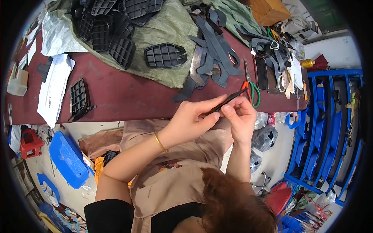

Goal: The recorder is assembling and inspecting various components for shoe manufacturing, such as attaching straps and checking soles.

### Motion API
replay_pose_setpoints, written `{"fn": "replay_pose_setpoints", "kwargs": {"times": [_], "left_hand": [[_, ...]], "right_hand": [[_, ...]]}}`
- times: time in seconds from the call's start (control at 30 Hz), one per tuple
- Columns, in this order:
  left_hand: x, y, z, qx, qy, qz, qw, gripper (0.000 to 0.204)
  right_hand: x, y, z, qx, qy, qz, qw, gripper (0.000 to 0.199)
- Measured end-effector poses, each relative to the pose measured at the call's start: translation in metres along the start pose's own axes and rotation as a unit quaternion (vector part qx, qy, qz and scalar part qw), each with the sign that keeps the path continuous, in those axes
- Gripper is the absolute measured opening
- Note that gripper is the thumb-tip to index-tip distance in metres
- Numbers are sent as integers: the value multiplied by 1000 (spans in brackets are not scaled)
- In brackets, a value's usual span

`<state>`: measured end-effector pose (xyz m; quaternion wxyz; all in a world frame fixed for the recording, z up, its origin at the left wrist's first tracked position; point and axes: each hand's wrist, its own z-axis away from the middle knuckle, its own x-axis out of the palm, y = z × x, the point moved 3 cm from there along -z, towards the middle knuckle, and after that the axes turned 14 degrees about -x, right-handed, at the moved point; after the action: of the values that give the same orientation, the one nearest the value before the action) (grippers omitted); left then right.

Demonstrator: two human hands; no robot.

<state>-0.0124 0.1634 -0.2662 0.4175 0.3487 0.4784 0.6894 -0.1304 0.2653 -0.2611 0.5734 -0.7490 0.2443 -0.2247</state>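
Observation:
Just over the table's front edge, my left hand [194, 119] pinches a thin dark strip [229, 100] between thumb and fingers. My right hand [240, 113] has its fingertips closed on the same strip, near its far end. The strip slants up to the right; its exact kind does not show. Beyond my right hand lie scissors [254, 93] with red and green handles, blades pointing away. Dark grey fabric-like strips [213, 46] are heaped further back. A black ribbed plastic piece [165, 55] rests on a green woven sheet [171, 31].
More black ribbed pieces [122, 52] pile up at the back left; one [79, 98] lies alone on the dark red tabletop [128, 91]. White papers [56, 87] lie left of it. A blue shelf rack [326, 128] stands at the right. A blue plastic bin [69, 160] is on the floor.

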Motion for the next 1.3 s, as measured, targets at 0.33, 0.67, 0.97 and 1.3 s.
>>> {"fn": "replay_pose_setpoints", "kwargs": {"times": [0.33, 0.67, 0.97, 1.3], "left_hand": [[-51, -72, 30, -26, 188, 508, 840, 15], [-154, -99, 135, 71, 373, 489, 785, 10], [-149, -30, 142, 67, 321, 295, 898, 20], [-128, -1, 95, 43, 234, 309, 921, 27]], "right_hand": [[-11, 24, 55, -118, 178, -28, 977, 34], [-97, -68, 35, -208, 145, -444, 860, 14], [-46, -107, -27, -265, 136, -200, 933, 23], [-6, -9, -125, -159, 17, 418, 894, 45]]}}
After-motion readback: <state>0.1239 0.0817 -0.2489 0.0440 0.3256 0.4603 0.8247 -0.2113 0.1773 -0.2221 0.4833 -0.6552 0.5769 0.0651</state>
